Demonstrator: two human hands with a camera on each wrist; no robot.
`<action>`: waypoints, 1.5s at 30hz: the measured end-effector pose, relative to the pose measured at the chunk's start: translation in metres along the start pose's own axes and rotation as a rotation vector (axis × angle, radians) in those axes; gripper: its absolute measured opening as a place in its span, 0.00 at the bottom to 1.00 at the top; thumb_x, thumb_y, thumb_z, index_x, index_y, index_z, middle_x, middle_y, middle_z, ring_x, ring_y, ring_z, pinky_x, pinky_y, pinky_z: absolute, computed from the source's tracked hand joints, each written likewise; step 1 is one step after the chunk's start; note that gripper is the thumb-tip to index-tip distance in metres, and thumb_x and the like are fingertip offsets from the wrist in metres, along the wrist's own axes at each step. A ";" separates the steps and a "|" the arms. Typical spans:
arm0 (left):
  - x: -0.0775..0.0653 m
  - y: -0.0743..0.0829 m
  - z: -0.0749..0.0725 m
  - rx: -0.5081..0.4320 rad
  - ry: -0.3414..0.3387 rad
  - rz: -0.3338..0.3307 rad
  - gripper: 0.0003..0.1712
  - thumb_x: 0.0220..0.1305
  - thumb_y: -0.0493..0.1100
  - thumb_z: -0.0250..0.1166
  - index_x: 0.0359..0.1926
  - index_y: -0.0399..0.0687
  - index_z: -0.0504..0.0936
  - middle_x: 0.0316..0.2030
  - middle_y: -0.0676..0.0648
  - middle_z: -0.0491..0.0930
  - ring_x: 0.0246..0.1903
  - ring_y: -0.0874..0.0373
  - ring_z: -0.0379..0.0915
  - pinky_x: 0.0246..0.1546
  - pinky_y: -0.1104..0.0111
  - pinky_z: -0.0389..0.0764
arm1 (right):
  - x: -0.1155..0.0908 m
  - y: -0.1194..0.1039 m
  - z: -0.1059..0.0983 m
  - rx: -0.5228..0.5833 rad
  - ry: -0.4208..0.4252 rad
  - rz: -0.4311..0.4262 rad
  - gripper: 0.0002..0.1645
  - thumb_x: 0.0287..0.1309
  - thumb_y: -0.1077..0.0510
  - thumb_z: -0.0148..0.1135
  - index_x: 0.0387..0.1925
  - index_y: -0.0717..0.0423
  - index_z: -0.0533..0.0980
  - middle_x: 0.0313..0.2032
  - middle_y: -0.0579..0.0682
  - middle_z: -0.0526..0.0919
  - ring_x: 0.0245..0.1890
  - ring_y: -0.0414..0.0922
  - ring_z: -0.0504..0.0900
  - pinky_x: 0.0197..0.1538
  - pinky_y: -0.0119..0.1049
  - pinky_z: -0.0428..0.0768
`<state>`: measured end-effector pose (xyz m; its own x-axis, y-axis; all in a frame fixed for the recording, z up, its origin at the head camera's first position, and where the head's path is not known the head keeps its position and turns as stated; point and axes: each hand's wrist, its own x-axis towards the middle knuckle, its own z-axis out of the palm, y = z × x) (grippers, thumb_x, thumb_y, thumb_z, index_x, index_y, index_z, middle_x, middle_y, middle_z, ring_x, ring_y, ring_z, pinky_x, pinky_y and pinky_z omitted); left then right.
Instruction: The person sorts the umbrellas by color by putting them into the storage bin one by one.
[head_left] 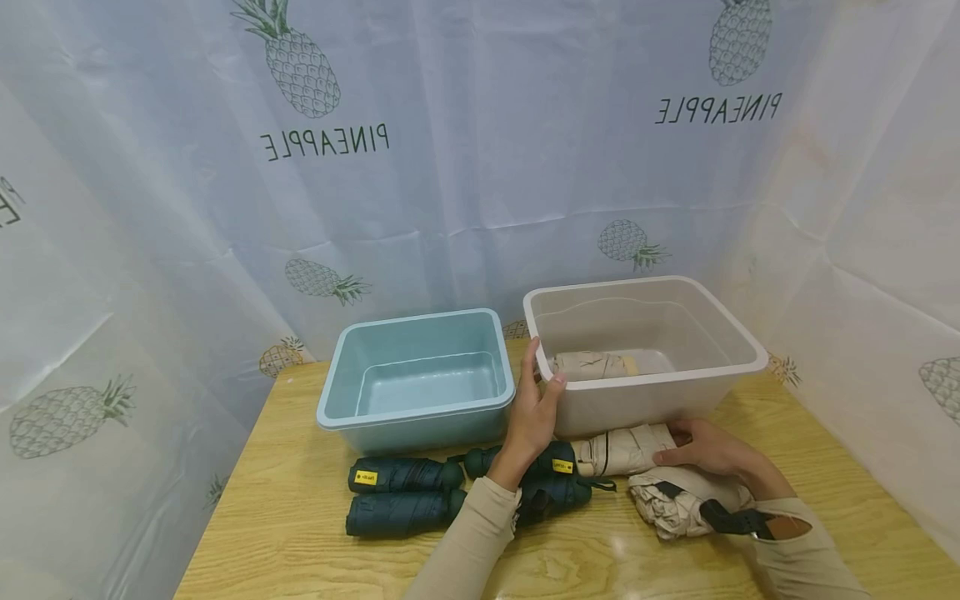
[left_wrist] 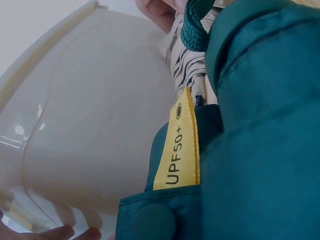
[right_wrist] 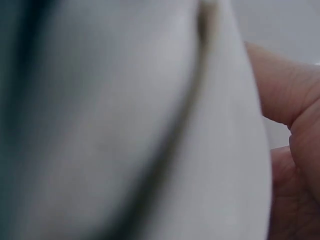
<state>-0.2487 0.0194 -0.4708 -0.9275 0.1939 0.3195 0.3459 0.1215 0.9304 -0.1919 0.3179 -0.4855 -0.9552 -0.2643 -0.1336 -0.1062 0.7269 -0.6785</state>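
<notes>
The beige umbrella [head_left: 627, 450] sat at the pale box's [head_left: 637, 407] six o'clock, gripped by the right hand [head_left: 708, 450], the left hand [head_left: 532, 421] spread at the box's eight o'clock; grabbing seemed the step, probably needing a lift.

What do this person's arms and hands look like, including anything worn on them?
The left hand and right hand are bare, with no gloves visible. The left sleeve and right sleeve are long and plain beige. A black strap-like piece shows near the right sleeve's end; I cannot tell whether it is worn.
</notes>
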 end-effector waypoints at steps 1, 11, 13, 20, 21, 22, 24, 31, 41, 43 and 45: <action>0.000 0.000 0.000 -0.001 0.000 -0.001 0.41 0.74 0.62 0.52 0.82 0.70 0.46 0.74 0.44 0.64 0.69 0.45 0.67 0.64 0.40 0.69 | 0.000 0.000 0.000 0.005 0.000 -0.002 0.39 0.57 0.48 0.75 0.59 0.74 0.75 0.49 0.61 0.85 0.48 0.51 0.82 0.48 0.36 0.78; 0.000 0.001 0.001 0.003 -0.005 0.001 0.42 0.74 0.63 0.51 0.82 0.70 0.46 0.74 0.45 0.64 0.68 0.46 0.67 0.63 0.40 0.70 | 0.001 0.005 0.003 0.078 -0.015 -0.043 0.35 0.60 0.53 0.73 0.59 0.73 0.72 0.49 0.58 0.84 0.48 0.48 0.81 0.47 0.33 0.78; -0.001 0.001 0.000 0.004 -0.004 -0.003 0.42 0.73 0.63 0.51 0.82 0.70 0.46 0.74 0.45 0.64 0.69 0.46 0.67 0.64 0.39 0.68 | 0.001 0.006 0.002 0.077 -0.009 -0.049 0.35 0.60 0.53 0.72 0.60 0.73 0.71 0.51 0.59 0.83 0.50 0.50 0.80 0.49 0.34 0.77; -0.001 0.001 0.000 0.010 0.000 -0.010 0.42 0.73 0.64 0.51 0.82 0.71 0.46 0.75 0.45 0.63 0.70 0.45 0.66 0.64 0.39 0.68 | -0.001 0.008 0.001 0.095 -0.006 -0.053 0.35 0.62 0.52 0.70 0.61 0.72 0.70 0.51 0.60 0.82 0.50 0.46 0.79 0.50 0.32 0.76; -0.001 0.001 0.000 0.009 -0.001 -0.009 0.42 0.73 0.64 0.51 0.82 0.72 0.46 0.75 0.45 0.63 0.70 0.45 0.66 0.64 0.39 0.68 | -0.001 0.008 0.001 0.108 -0.011 -0.051 0.35 0.63 0.52 0.70 0.61 0.72 0.69 0.51 0.60 0.82 0.49 0.45 0.79 0.49 0.32 0.76; -0.001 0.001 0.000 0.010 -0.002 -0.009 0.42 0.73 0.64 0.51 0.81 0.72 0.46 0.75 0.45 0.63 0.70 0.45 0.66 0.64 0.39 0.69 | -0.001 0.008 0.001 0.118 -0.018 -0.055 0.36 0.63 0.52 0.70 0.61 0.73 0.69 0.52 0.61 0.82 0.50 0.45 0.79 0.49 0.31 0.76; -0.001 0.001 0.000 0.008 -0.006 -0.009 0.42 0.73 0.65 0.51 0.81 0.73 0.46 0.76 0.45 0.62 0.70 0.45 0.65 0.64 0.39 0.68 | -0.002 0.008 0.000 0.145 -0.036 -0.055 0.36 0.64 0.52 0.69 0.62 0.73 0.67 0.53 0.62 0.82 0.50 0.46 0.80 0.49 0.30 0.77; -0.001 -0.001 0.000 0.022 -0.001 -0.007 0.41 0.73 0.65 0.51 0.81 0.75 0.45 0.76 0.45 0.62 0.70 0.45 0.66 0.64 0.39 0.69 | -0.007 0.005 -0.005 0.125 0.016 -0.054 0.39 0.64 0.49 0.69 0.67 0.67 0.68 0.59 0.63 0.79 0.57 0.52 0.78 0.54 0.34 0.75; -0.001 -0.002 0.000 0.015 -0.001 0.003 0.41 0.73 0.65 0.51 0.81 0.75 0.46 0.76 0.45 0.61 0.71 0.46 0.65 0.64 0.39 0.69 | -0.012 0.001 -0.007 0.086 0.111 -0.129 0.35 0.65 0.52 0.68 0.70 0.57 0.70 0.64 0.60 0.77 0.65 0.56 0.71 0.57 0.25 0.70; -0.001 -0.003 0.000 0.013 -0.003 0.005 0.41 0.73 0.65 0.51 0.81 0.75 0.45 0.76 0.46 0.61 0.71 0.46 0.65 0.64 0.40 0.69 | -0.014 -0.001 -0.007 0.085 0.122 -0.122 0.35 0.65 0.52 0.68 0.69 0.59 0.70 0.63 0.62 0.78 0.64 0.58 0.73 0.57 0.31 0.73; -0.001 -0.003 0.000 0.012 -0.005 0.007 0.41 0.73 0.65 0.51 0.81 0.74 0.45 0.76 0.46 0.61 0.71 0.46 0.65 0.64 0.40 0.70 | -0.016 -0.004 -0.007 0.098 0.130 -0.109 0.37 0.65 0.52 0.68 0.70 0.62 0.68 0.63 0.66 0.76 0.62 0.63 0.74 0.58 0.43 0.76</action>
<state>-0.2488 0.0192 -0.4735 -0.9245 0.1999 0.3246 0.3536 0.1316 0.9261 -0.1785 0.3242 -0.4755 -0.9677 -0.2499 0.0346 -0.1899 0.6313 -0.7519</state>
